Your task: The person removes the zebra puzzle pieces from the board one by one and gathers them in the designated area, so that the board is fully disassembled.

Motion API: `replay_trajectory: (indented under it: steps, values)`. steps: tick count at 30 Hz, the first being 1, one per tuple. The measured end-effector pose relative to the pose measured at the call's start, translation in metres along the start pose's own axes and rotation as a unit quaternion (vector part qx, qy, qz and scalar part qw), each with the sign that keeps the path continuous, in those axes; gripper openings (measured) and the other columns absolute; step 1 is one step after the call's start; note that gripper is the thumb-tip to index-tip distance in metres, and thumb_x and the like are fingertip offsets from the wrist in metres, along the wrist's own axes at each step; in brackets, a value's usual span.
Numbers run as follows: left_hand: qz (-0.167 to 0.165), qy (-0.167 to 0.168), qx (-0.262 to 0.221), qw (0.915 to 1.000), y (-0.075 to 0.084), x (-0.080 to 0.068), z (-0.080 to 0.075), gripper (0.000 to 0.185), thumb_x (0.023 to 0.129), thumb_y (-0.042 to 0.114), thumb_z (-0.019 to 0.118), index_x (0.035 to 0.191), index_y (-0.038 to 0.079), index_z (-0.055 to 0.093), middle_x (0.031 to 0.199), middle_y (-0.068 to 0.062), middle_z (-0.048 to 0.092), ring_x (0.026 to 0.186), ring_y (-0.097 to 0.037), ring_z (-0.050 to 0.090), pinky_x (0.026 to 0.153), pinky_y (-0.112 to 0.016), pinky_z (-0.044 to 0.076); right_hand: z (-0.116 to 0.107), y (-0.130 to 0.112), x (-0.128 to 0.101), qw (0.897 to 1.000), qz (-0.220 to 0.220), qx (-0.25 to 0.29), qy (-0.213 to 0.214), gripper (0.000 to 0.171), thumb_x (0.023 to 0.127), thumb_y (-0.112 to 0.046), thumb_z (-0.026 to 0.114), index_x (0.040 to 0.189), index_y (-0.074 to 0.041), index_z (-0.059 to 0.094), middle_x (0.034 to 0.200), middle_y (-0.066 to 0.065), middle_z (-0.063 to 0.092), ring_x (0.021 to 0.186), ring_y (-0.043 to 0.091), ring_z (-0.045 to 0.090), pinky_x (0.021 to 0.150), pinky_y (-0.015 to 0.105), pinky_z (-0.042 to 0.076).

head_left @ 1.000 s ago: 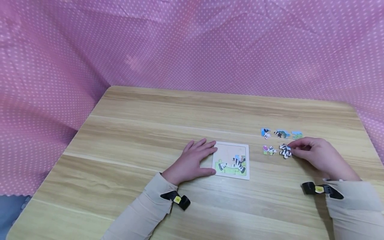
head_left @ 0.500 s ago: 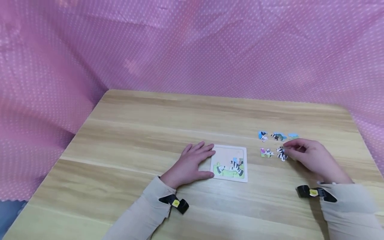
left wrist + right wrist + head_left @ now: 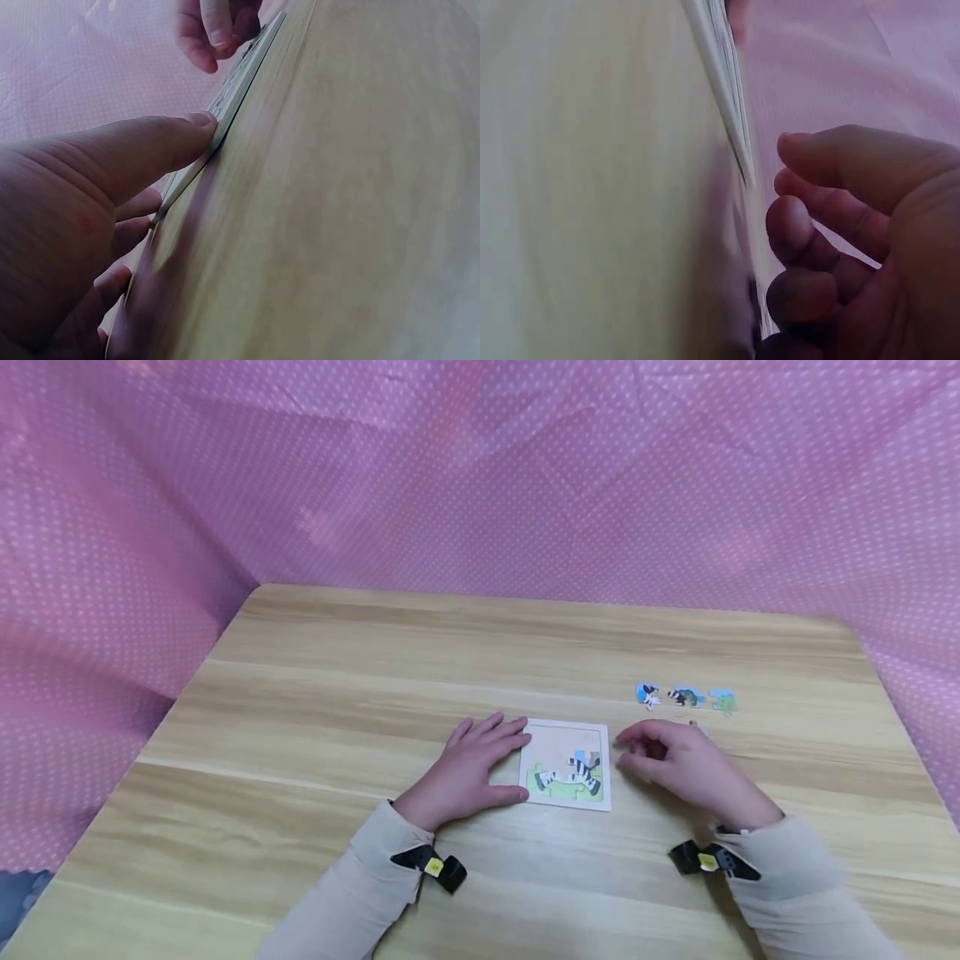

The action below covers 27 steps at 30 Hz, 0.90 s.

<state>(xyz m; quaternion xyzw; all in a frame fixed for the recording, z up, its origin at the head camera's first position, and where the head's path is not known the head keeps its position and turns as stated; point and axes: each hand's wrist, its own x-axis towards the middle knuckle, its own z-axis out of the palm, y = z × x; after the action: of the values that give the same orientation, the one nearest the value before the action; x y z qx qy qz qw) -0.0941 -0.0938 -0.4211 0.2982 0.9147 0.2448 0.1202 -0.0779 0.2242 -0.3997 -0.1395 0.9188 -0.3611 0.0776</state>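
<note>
A square puzzle board (image 3: 558,739) with a pale frame lies on the table, part of a zebra picture filling its lower half. My left hand (image 3: 465,772) is spread along its left side, thumb and fingertips touching the frame. In the left wrist view, the left thumb (image 3: 165,142) rests on the board's edge. My right hand (image 3: 686,768) hovers just right of the board, its fingers loosely bent. In the right wrist view the thumb (image 3: 840,157) is apart from the fingers, and nothing shows between them. The right hand hides the nearer puzzle pieces, except a small bit.
Behind the right hand lie three puzzle pieces in a row: a blue one with a zebra part (image 3: 648,696), a dark and blue one (image 3: 686,697) and a green one (image 3: 723,700). A pink dotted cloth (image 3: 480,485) hangs behind the wooden table (image 3: 337,668).
My right hand has left the striped puzzle piece and moved left, close to the board, now covering the nearer pieces. The left hand stays on the board. The head view has shifted slightly.
</note>
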Motion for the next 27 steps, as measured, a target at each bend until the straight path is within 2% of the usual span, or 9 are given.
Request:
replay_trajectory:
  steps: [8,15,19,27]
  values:
    - [0.010,0.003,0.010,0.9999,0.002,0.003,-0.002,0.074,0.087,0.048,0.076,0.150,0.019,0.049,0.162,0.008,0.033,0.153,-0.021,0.017,0.122,-0.052,0.004,0.017,-0.019,0.005,0.999,-0.011,-0.039,-0.031,0.030,0.088,-0.023,0.078,0.115,-0.012,0.071,0.075,-0.008,0.055,0.068,0.011,0.050,0.065,0.027,0.042]
    - [0.010,0.000,0.012,0.9999,0.004,0.001,-0.003,0.074,0.087,0.048,0.075,0.150,0.019,0.049,0.162,0.006,0.032,0.153,-0.023,0.017,0.122,-0.054,0.004,0.021,-0.024,0.006,0.998,0.003,-0.046,-0.045,0.028,0.086,-0.020,0.078,0.111,-0.011,0.071,0.072,-0.007,0.054,0.065,0.011,0.049,0.062,0.027,0.041]
    - [0.009,0.001,0.014,0.9999,0.004,0.002,-0.002,0.074,0.087,0.049,0.075,0.150,0.020,0.049,0.162,0.007,0.032,0.153,-0.021,0.017,0.122,-0.052,0.003,0.020,-0.025,0.006,0.999,0.010,-0.033,-0.041,0.029,0.085,-0.021,0.080,0.111,-0.011,0.070,0.078,-0.004,0.055,0.070,0.014,0.049,0.064,0.028,0.042]
    - [0.000,0.001,0.013,0.9999,0.004,-0.001,0.001,0.074,0.087,0.049,0.075,0.150,0.022,0.049,0.162,0.009,0.032,0.153,-0.019,0.016,0.122,-0.049,0.002,0.023,-0.025,0.005,0.999,0.013,-0.042,-0.022,0.028,0.083,-0.021,0.082,0.107,-0.014,0.070,0.095,-0.004,0.063,0.086,0.015,0.053,0.077,0.034,0.047]
